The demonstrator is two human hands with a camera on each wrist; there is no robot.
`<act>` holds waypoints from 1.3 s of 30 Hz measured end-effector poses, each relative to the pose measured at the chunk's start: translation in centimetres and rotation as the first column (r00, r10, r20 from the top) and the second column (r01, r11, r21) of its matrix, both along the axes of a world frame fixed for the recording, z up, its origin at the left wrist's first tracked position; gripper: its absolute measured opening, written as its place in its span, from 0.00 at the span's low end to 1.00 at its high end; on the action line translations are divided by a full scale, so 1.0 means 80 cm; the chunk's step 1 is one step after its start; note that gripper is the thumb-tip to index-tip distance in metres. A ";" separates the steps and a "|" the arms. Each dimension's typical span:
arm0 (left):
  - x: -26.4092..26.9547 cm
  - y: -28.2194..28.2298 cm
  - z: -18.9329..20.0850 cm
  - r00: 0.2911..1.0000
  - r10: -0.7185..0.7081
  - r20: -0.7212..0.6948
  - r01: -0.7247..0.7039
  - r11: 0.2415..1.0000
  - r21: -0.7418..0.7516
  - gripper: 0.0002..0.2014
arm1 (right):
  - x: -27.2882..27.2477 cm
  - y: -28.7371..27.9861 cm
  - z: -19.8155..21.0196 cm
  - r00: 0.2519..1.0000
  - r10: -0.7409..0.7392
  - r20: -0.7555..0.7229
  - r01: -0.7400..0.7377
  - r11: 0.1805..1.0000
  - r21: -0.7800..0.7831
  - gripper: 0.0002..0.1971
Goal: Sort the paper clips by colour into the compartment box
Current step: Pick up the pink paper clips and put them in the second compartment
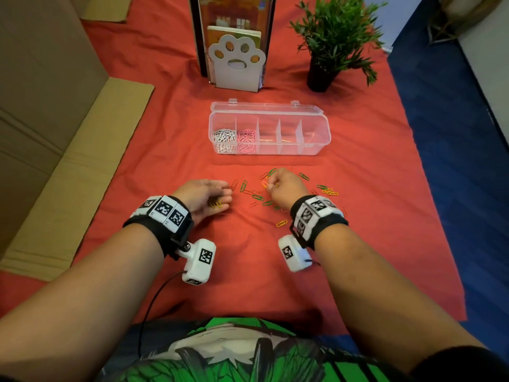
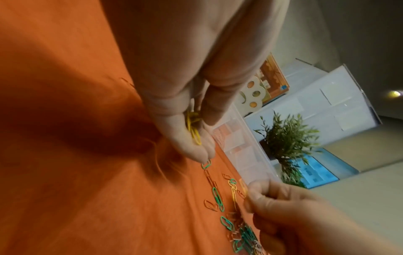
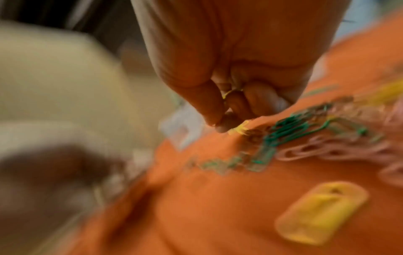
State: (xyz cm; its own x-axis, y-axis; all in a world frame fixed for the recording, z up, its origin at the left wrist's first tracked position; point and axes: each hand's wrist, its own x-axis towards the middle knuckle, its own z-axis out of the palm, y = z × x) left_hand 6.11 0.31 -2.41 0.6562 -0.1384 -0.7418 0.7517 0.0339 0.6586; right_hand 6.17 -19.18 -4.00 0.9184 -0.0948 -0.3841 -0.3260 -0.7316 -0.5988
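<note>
The clear compartment box (image 1: 311, 139) stands open on the red cloth, with white clips (image 1: 224, 140) in its leftmost compartment and pink clips (image 1: 246, 140) in the one beside it. Loose green, yellow and red paper clips (image 1: 257, 197) lie scattered in front of it. My left hand (image 1: 209, 197) rests left of the scatter, holding a few yellow paper clips (image 2: 193, 128) between thumb and fingers. My right hand (image 1: 283, 186) is curled over the scatter, and its fingertips (image 3: 222, 124) pinch a yellow paper clip (image 3: 238, 129); another yellow loop shows inside the curled fingers. The right wrist view is blurred.
A white paw-shaped book holder (image 1: 237, 64) and a potted plant (image 1: 333, 42) stand behind the box. Flattened cardboard (image 1: 49, 119) lies along the left side. Blue floor (image 1: 454, 175) borders the red cloth (image 1: 248, 271) on the right.
</note>
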 end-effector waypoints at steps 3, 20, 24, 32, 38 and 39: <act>0.004 -0.014 0.010 0.999 -0.016 0.029 0.016 1.000 0.003 0.09 | -0.002 -0.014 0.015 0.939 -0.258 -0.226 0.343 0.706 0.620 0.12; 0.104 -0.128 0.104 0.994 0.073 0.075 -0.054 0.971 -0.233 0.29 | -0.010 -0.098 0.062 0.804 -0.366 -0.470 0.535 0.099 0.839 0.15; 0.116 -0.141 0.111 0.986 0.131 0.101 -0.111 0.976 -0.186 0.29 | -0.005 -0.110 0.054 0.788 -0.463 -0.405 0.570 0.303 0.764 0.15; 0.075 -0.111 0.085 0.961 0.117 0.252 -0.132 0.990 0.046 0.10 | 0.056 -0.087 0.070 0.865 -0.457 -0.206 0.465 0.579 0.670 0.19; 0.019 -0.059 0.038 0.968 0.072 0.241 -0.128 0.966 0.223 0.12 | 0.131 -0.026 0.069 0.957 -0.291 -0.002 0.251 0.824 0.509 0.18; 0.013 -0.052 0.033 0.968 0.064 0.242 -0.125 0.961 0.246 0.13 | 0.136 -0.019 0.070 0.977 -0.215 0.001 0.193 0.881 0.431 0.21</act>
